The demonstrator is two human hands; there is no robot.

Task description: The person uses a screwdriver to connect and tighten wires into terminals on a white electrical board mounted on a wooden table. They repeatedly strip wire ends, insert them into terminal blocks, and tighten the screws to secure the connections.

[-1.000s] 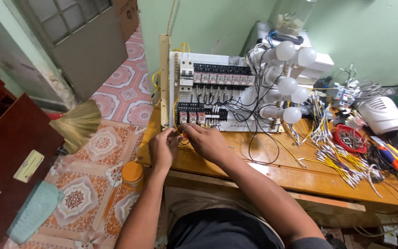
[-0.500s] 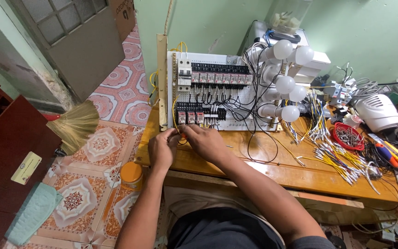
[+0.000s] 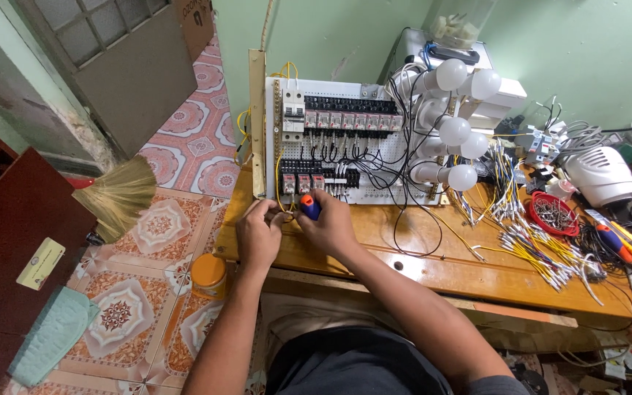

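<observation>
A white perforated wiring panel (image 3: 374, 186) stands upright on a wooden workbench (image 3: 469, 267), fitted with black terminal rows, breakers, relays and black and yellow wires. My right hand (image 3: 328, 225) grips a screwdriver with a blue and orange handle (image 3: 309, 207) just below the panel's lower left relays. My left hand (image 3: 258, 232) sits beside it, fingers pinched on a thin yellow wire (image 3: 280, 192) at the panel's lower left corner. Several white bulbs (image 3: 453, 132) stick out from the panel's right side.
Loose yellow and white wires (image 3: 543, 249) lie across the bench to the right, with a red bowl of screws (image 3: 554, 213), a white device (image 3: 601, 175) and screwdrivers (image 3: 627, 245). On the tiled floor to the left stand a broom (image 3: 115, 196), an orange-lidded jar (image 3: 208, 272) and a dark cabinet (image 3: 16, 249).
The screwdriver's blue and orange handle now shows in my right hand. Both hands stay at the panel's lower left corner; the camera has shifted slightly.
</observation>
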